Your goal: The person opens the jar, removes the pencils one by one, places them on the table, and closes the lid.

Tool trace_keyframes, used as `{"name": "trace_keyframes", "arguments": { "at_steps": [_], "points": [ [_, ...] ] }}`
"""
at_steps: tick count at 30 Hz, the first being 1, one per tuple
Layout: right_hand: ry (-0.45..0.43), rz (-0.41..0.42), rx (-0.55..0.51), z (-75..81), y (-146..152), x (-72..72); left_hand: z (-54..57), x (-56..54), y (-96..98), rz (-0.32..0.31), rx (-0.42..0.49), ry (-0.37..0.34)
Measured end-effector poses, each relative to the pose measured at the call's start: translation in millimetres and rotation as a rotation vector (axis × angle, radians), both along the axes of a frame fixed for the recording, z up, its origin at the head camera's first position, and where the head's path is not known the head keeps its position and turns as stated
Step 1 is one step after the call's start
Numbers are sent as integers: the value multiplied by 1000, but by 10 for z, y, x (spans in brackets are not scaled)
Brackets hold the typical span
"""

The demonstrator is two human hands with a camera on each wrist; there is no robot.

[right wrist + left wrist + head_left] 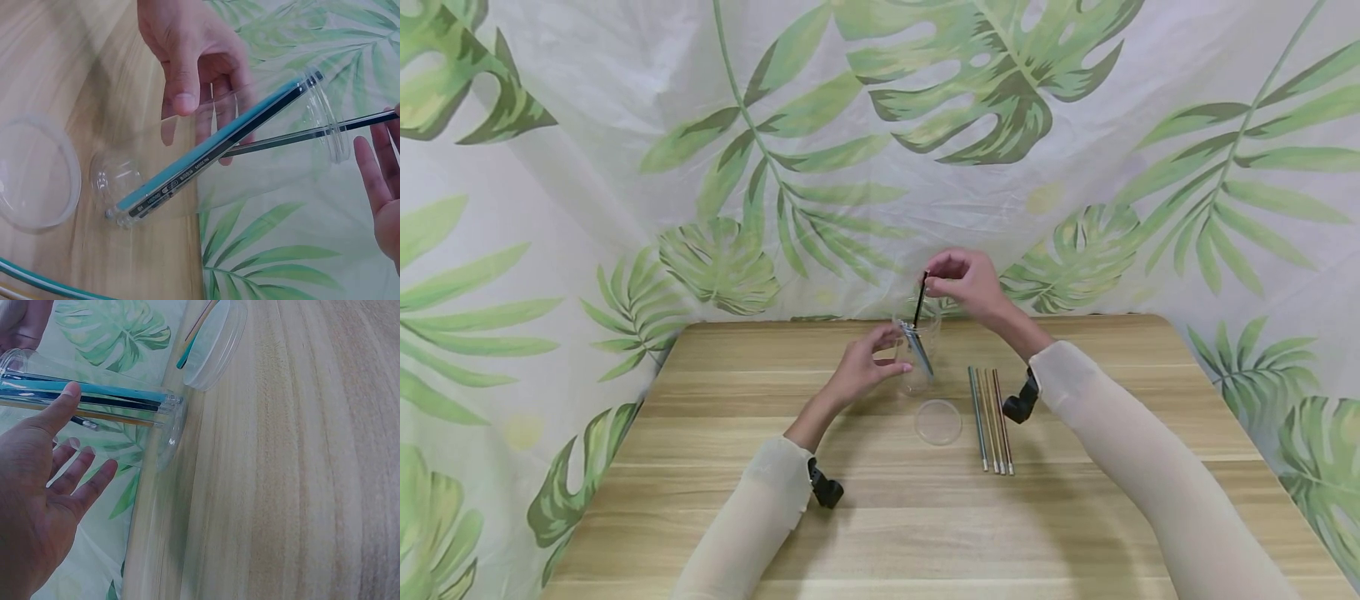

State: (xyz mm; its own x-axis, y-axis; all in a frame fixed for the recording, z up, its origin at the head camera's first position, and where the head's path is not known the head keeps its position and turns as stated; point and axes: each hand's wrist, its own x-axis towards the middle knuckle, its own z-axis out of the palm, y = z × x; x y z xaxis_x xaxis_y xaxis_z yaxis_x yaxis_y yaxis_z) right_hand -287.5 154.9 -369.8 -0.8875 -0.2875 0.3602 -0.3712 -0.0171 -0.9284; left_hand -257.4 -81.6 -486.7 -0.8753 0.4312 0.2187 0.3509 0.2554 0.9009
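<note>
Right hand [973, 287]: thumb and fingertips closed in a pinch on the upper end of a black pencil [281, 141]. Pencil hangs below that hand, tilted, lower part through the mouth of the clear jar [262, 194]. Left hand [867, 367] is curled partway, thumb on one side of the jar, fingers round the other.

Inside the jar, just beside our left thumb, a teal pencil [206, 147] and a dark pencil lean together across the width. On the near side of the right hand, a row of four pencils [994, 421] lies on the table [722, 467]; the clear lid [937, 422] is between that row and our left hand, toward us.

Doing it well, our take: pinch high so fingertips clear the rim, and bring the pencil closer to the jar's axis so it doesn't scrape. Steer the lower end around the leaning pair. Left hand firm enough to stop tipping, light enough not to flex the wall. Clear plastic reads poorly, so we can't tell if the base rests on the table; safer to support it as if not.
</note>
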Motion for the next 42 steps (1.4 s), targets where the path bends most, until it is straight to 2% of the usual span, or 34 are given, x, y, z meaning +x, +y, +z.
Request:
{"name": "trace_keyframes", "arguments": {
  "at_steps": [8, 14, 19, 32, 42],
  "points": [
    [-109, 28, -248, 29, 45, 20, -15, -15, 2, 0, 2, 4],
    [-181, 21, -379, 88, 71, 39, -20, -14, -2, -2, 12, 4],
    [-202, 39, -481, 130, 105, 48, -16, -7, -3, 6, 3, 3],
    [-226, -7, -632, 283, 245, 101, -4, -2, -10, 4, 3, 7],
    [-207, -2, -752, 415, 389, 160, -25, -17, -17, -4, 13, 3]
  ]
}}
